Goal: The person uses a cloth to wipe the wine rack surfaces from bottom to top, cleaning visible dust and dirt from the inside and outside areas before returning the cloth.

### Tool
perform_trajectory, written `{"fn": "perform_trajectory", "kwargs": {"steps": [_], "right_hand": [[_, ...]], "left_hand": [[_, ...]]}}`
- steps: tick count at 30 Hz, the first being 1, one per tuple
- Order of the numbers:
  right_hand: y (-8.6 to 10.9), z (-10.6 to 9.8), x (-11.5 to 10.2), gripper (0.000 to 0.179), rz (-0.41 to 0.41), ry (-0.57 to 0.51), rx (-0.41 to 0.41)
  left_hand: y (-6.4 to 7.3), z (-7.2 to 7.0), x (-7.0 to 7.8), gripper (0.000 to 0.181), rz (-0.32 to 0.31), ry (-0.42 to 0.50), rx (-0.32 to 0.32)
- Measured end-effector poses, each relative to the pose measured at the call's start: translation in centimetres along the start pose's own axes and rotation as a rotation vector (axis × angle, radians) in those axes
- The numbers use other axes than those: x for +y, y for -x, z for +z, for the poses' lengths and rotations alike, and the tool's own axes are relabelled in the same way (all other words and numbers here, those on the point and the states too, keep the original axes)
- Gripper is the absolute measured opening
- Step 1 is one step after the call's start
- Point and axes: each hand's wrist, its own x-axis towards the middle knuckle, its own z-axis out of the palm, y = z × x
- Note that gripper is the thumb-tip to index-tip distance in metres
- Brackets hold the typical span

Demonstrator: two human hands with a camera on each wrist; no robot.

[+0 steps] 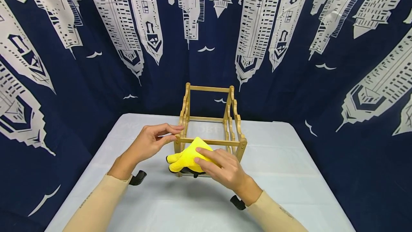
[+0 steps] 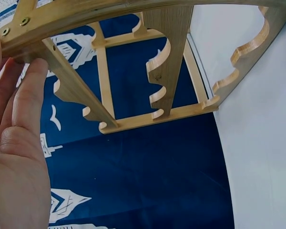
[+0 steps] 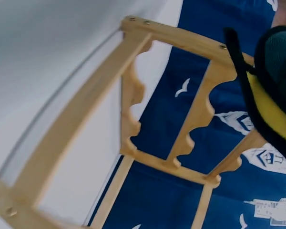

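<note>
A wooden rack (image 1: 209, 89) with scalloped side slats stands on the table. My left hand (image 1: 146, 142) pinches its near left top corner; the left wrist view shows the fingers (image 2: 31, 95) against the rack's wooden frame (image 2: 178, 47). In my right hand (image 1: 226, 169) is a yellow cloth (image 1: 190, 156) with black edging, bunched, two narrow lobes pointing left. It overlaps the rack's near top rail in the head view; whether they touch I cannot tell. The right wrist view catches the cloth (image 3: 264, 105) at its right edge, beside the rack (image 3: 83, 114). My right thumb is hidden.
A white table (image 1: 276, 189) lies under the rack. Behind and around it hangs a navy curtain (image 1: 199, 67) printed with white buildings and birds. Black wrist-worn pieces (image 1: 138, 178) stick out beside my sleeves.
</note>
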Motion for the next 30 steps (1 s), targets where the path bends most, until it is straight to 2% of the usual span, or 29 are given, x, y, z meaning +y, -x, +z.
{"fn": "perform_trajectory", "kwargs": {"steps": [3,8,12,15,20,30], "right_hand": [[-0.9,0.7,-0.1,0.023,0.083,0.015,-0.017],[-2.3,2.5,-0.4,0.035,0.245,0.054,-0.116],[-2.9,3.5,-0.8,0.050,0.302,0.075,-0.148],[-3.2,3.6,-1.0,0.055,0.326,0.104,-0.147],[-3.1,2.6,-1.0,0.055,0.365,0.145,-0.173],[-1.3,-2.0,-1.0,0.053,0.452,0.237,-0.206]], "left_hand": [[0.0,-0.2,0.0,0.019,-0.026,0.005,-0.015],[0.1,-0.6,0.1,0.021,-0.065,0.009,-0.036],[0.2,-0.7,0.2,0.020,-0.078,0.027,-0.052],[0.1,-0.7,0.2,0.019,-0.049,0.050,-0.065],[0.0,-0.7,0.2,0.018,-0.001,0.058,-0.060],[-0.1,-0.6,0.3,0.016,-0.028,0.044,-0.059]]}}
